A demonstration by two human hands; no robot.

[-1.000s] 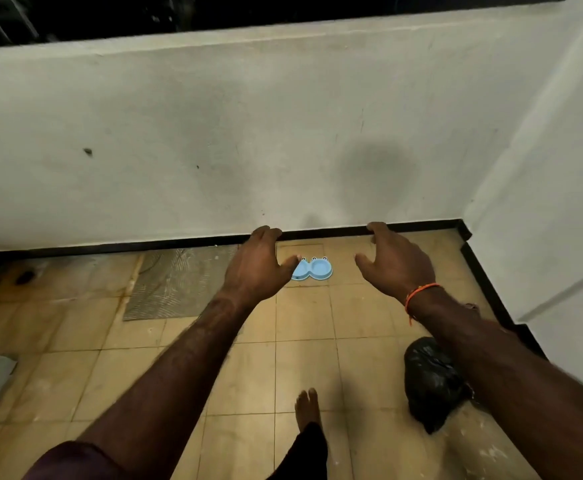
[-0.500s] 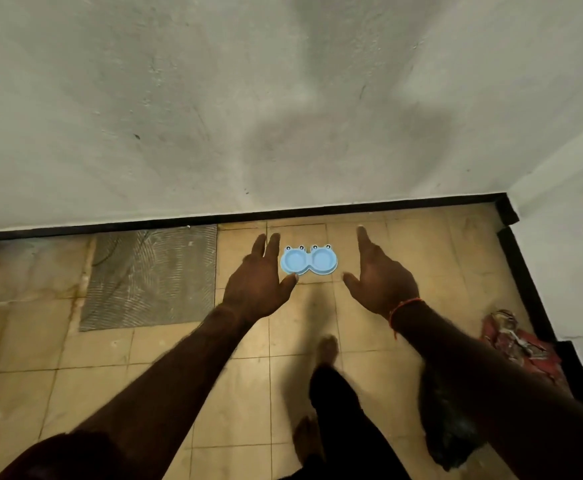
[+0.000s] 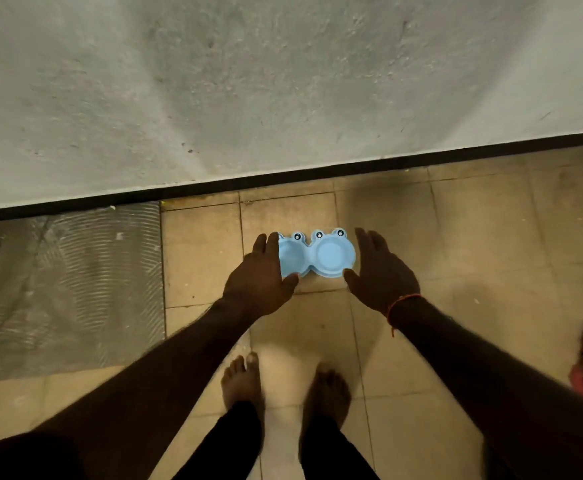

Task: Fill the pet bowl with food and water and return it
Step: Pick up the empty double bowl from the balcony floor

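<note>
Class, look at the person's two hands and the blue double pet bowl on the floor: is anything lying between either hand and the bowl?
Nothing visible stands in the way. The left hand and right hand flank the blue pet bowl, fingers straight, with only bare floor tiles around it. The left hand overlaps the bowl's left end; contact cannot be told.

A light blue double pet bowl (image 3: 331, 254) with frog eyes lies flat on the tiled floor (image 3: 456, 237), near the far wall (image 3: 283, 81). Both cups look empty, though its left cup is partly hidden.
</note>
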